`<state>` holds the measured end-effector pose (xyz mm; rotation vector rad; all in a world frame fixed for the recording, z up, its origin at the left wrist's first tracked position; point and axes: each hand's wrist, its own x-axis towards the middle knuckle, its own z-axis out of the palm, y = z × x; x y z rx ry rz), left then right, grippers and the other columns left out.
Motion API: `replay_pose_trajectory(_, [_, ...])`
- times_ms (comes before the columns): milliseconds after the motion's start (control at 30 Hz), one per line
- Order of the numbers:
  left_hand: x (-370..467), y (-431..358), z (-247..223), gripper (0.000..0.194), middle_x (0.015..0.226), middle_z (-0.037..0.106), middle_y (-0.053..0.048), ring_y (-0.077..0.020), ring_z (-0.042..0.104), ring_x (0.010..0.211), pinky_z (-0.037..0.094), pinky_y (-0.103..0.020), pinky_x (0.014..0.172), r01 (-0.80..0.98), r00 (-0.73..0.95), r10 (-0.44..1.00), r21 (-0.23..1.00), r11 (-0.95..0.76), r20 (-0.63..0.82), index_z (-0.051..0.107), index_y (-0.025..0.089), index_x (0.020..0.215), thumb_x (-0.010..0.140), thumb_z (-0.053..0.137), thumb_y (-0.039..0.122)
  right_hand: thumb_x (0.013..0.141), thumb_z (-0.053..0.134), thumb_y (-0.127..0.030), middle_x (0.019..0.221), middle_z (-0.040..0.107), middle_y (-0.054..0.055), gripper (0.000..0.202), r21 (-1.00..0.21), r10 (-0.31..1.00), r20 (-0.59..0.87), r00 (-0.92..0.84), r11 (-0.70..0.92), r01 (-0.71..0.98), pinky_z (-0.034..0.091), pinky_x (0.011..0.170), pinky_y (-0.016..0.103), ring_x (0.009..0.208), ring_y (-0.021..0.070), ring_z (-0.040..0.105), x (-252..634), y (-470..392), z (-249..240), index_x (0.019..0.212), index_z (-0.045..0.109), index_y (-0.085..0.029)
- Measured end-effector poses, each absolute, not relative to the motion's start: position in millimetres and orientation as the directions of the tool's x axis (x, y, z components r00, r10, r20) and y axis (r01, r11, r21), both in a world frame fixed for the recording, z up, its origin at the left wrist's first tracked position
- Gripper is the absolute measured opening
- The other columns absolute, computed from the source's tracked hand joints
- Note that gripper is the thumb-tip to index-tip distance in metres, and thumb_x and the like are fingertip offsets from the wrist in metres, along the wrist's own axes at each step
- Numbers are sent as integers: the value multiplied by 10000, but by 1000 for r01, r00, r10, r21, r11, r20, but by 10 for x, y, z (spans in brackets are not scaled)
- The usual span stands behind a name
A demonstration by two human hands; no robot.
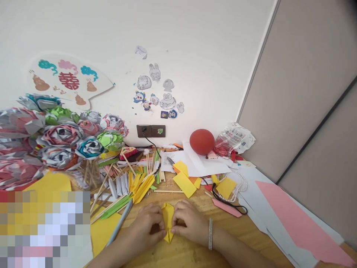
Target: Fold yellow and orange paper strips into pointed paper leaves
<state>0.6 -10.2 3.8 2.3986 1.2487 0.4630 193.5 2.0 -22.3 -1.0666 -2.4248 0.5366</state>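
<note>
A small folded piece of yellow paper (167, 217) stands upright in front of me, just over the wooden table (156, 257). Its lower end narrows to a point. My left hand (149, 225) pinches its left edge between thumb and fingers. On the other side, my right hand (187, 221) grips the right edge near the lower end, with a silvery bracelet (210, 233) on that wrist. Beyond the hands lie a wooden stick (169, 191) and a yellow paper rectangle (185, 184). Folded yellow paper strips (142, 188) rest to the left.
Paper flowers (63, 136) crowd the left side. A blue-grey pen-like stick (119, 223) lies by my left forearm. At the back sits a red balloon (202, 142). Pink paper (295, 219) lies over white sheets at right, near a black cord (228, 201) and bead string (243, 182).
</note>
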Motion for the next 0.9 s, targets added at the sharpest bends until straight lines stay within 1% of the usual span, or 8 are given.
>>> replay_pose_trajectory(133, [44,-123,7,104,733,588,8,-166,532,782,364,-270,726,728,517,847,456,-512,127,585,200,624,708,559,145,722,752,-302,850,551,-12,177,-517,783,214,-584,598,613,355,791,270,892,161,483,1917,-8,-211,751,619,-189])
replay_pose_trajectory(367, [98,-159,-36,100,736,577,-11,-183,517,770,350,-286,701,789,450,884,410,-458,123,551,185,622,715,560,148,706,760,-260,853,542,-13,200,-526,828,250,-502,552,647,354,780,281,870,163,474,1868,-72,-251,715,578,-179])
replay_pose_trajectory(500, [97,-179,-29,99,759,573,-17,-189,508,784,349,-291,707,785,470,875,400,-474,115,549,185,641,738,551,169,710,747,-249,827,534,-6,188,-510,811,320,-489,582,633,366,755,288,841,166,476,1886,-90,-232,729,576,-173])
replay_pose_trajectory(567, [89,-177,-32,102,762,572,-14,-188,504,787,348,-292,710,784,472,874,401,-475,112,545,187,640,741,552,179,744,709,-231,831,533,2,115,-449,704,382,-598,707,546,367,736,283,815,157,476,1926,-93,-204,767,608,-181])
replay_pose_trajectory(633, [83,-167,-44,92,764,574,-11,-188,503,792,345,-295,717,787,467,877,400,-470,110,547,189,639,729,562,179,780,659,-226,816,538,1,56,-325,541,415,-732,839,436,356,716,287,779,151,468,1976,-100,-177,827,637,-203])
replay_pose_trajectory(700, [80,-159,-56,83,769,579,-10,-190,504,799,341,-298,722,787,467,878,401,-468,109,550,191,643,723,567,178,805,615,-245,792,545,-1,85,-193,421,390,-819,907,374,340,698,301,757,153,457,2015,-114,-155,882,640,-219])
replay_pose_trajectory(800, [84,-159,-58,101,768,580,-10,-189,506,802,341,-294,718,784,468,876,404,-472,116,545,192,639,738,560,179,820,571,-278,761,556,6,111,-48,358,314,-879,931,362,326,663,311,731,162,444,2031,-153,-119,889,622,-207])
replay_pose_trajectory(900, [97,-174,-32,139,767,571,-14,-193,505,802,342,-299,720,793,464,877,383,-474,126,541,193,636,774,548,209,835,527,-257,740,571,15,111,36,338,287,-896,931,363,307,620,311,693,163,437,2006,-206,-76,870,604,-185])
